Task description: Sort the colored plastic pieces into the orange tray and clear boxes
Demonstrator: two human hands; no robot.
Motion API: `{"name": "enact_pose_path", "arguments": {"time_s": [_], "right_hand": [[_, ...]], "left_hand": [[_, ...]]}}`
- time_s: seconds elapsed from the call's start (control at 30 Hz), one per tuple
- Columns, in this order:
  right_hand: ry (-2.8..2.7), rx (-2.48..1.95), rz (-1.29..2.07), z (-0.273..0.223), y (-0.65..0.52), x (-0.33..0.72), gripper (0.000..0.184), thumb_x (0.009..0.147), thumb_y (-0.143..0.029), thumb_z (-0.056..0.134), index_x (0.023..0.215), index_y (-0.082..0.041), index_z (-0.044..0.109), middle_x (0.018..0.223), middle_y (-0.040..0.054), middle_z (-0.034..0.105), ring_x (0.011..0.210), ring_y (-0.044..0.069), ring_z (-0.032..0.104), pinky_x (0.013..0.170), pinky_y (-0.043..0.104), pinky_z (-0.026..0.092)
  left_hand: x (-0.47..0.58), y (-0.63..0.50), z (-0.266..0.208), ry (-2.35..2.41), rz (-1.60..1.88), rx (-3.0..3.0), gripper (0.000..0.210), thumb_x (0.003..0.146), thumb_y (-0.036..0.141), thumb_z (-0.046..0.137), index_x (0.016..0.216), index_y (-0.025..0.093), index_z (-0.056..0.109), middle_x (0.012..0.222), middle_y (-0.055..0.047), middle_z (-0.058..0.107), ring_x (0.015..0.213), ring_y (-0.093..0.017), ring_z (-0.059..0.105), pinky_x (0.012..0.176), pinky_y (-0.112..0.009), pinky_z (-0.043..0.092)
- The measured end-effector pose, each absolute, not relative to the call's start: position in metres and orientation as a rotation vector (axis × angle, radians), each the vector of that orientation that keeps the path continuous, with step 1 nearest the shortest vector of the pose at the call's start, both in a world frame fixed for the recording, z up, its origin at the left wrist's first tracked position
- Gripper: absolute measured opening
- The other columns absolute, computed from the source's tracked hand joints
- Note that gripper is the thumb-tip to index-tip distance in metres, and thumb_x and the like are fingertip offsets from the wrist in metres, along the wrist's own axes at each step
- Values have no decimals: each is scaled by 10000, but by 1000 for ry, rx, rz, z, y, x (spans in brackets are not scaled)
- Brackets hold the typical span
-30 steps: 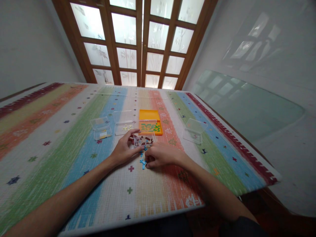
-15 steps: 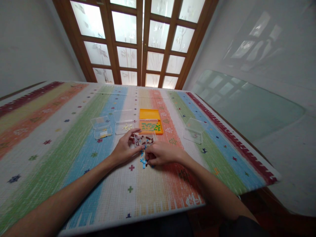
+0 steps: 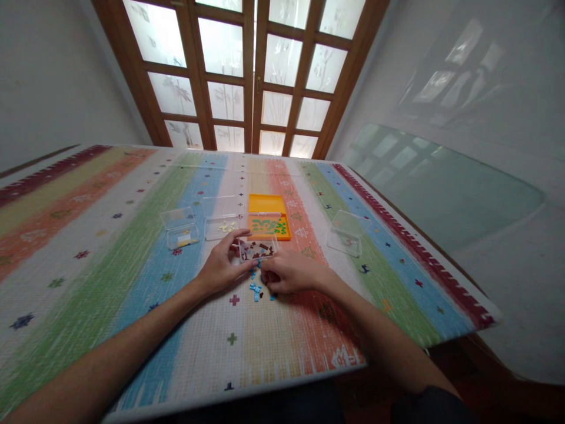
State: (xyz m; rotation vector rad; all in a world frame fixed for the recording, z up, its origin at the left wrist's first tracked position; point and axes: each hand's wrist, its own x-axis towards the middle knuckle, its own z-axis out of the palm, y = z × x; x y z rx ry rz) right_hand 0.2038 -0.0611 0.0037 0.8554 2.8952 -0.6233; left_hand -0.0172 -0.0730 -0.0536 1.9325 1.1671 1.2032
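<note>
My left hand (image 3: 223,259) is wrapped around the left side of a small clear plastic box (image 3: 277,242), thumb along its near edge and fingers behind it. Inside the box lie many tiny dark brown pieces (image 3: 263,246) with a few blue ones. Just right of the box's near corner, my right hand (image 3: 289,271) rests low over the cloth with its fingertips curled together; whatever they may pinch is hidden. Small bright blue building pieces (image 3: 256,288) lie scattered on the cloth in front of the box, and a dark brown piece (image 3: 261,295) sits beside them.
Behind the box stands an open orange case (image 3: 267,204) with green pieces. An open clear box with pale pieces (image 3: 227,226) is left of it, and another clear box (image 3: 182,237) farther left. One more clear box (image 3: 344,242) stands right. A striped tablecloth (image 3: 207,347) covers the table.
My right hand has shifted slightly up and away from the blue pieces, so more of them and the brown piece show. My left hand keeps its hold on the box.
</note>
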Motion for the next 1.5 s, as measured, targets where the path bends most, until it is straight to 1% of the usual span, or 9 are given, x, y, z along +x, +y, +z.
{"name": "enact_pose_path", "arguments": {"time_s": [0.23, 0.33, 0.53, 0.63, 0.73, 0.87, 1.03, 1.37, 1.5], "right_hand": [[2938, 833, -740, 7, -60, 206, 100, 828, -123, 684, 910, -164, 724, 768, 7, 698, 671, 127, 558, 641, 244, 373], [3069, 954, -755, 8, -56, 208, 85, 849, -151, 663, 923, -170, 699, 752, -8, 671, 669, 123, 555, 653, 237, 377], [3248, 1314, -582, -2, -47, 210, 87, 908, -194, 590, 953, -170, 660, 749, -2, 652, 671, 129, 549, 654, 244, 359], [3340, 1351, -449, -9, -44, 210, 85, 922, -191, 570, 934, -171, 652, 792, 25, 671, 711, 146, 570, 675, 256, 375], [3440, 1350, -440, -14, -43, 208, 61, 909, -186, 592, 911, -179, 652, 763, 12, 661, 660, 137, 550, 663, 257, 389], [3545, 1364, -581, -18, -43, 207, 40, 879, -175, 630, 869, -192, 666, 716, -20, 647, 591, 111, 522, 624, 238, 395], [3560, 1353, -725, -20, -40, 205, 42, 861, -163, 661, 852, -192, 690, 716, -26, 659, 590, 102, 528, 620, 230, 400], [3454, 1326, -635, -16, -39, 202, 59, 846, -132, 692, 820, -183, 706, 781, 4, 691, 668, 123, 555, 692, 248, 416], [3421, 1358, -623, -15, -40, 198, 90, 827, -99, 684, 814, -179, 723, 810, 22, 716, 721, 136, 596, 719, 254, 429]], "left_hand": [[-17, -73, -53, 1164, 1207, 1927, 595, 816, 345, 814, 1348, 202, 589, 1308, -121, 692, 952, -211, 702, 851, -363, 586], [-17, -73, -54, 1149, 1211, 1944, 602, 816, 343, 822, 1352, 198, 589, 1262, -114, 704, 946, -211, 695, 866, -369, 578], [-16, -74, -56, 1126, 1173, 1940, 633, 827, 358, 823, 1377, 178, 567, 1217, -118, 701, 900, -197, 675, 833, -355, 568], [-16, -74, -56, 1133, 1168, 1941, 636, 821, 327, 823, 1383, 180, 564, 1158, -94, 705, 868, -186, 664, 815, -343, 562], [-16, -74, -56, 1124, 1171, 1940, 641, 812, 311, 827, 1382, 177, 566, 1087, -70, 706, 860, -185, 666, 817, -338, 561], [-16, -74, -56, 1121, 1178, 1945, 639, 812, 322, 828, 1378, 180, 568, 1106, -78, 710, 871, -190, 674, 817, -343, 562], [-16, -74, -56, 1095, 1186, 1946, 630, 823, 346, 824, 1372, 179, 564, 1143, -93, 712, 886, -193, 685, 844, -357, 573], [-17, -73, -58, 1076, 1194, 1988, 618, 826, 324, 823, 1368, 183, 564, 1200, -104, 708, 917, -194, 696, 875, -364, 582], [-17, -73, -58, 1060, 1193, 2009, 609, 830, 305, 819, 1366, 177, 560, 1174, -99, 712, 908, -189, 699, 874, -361, 581]]}}
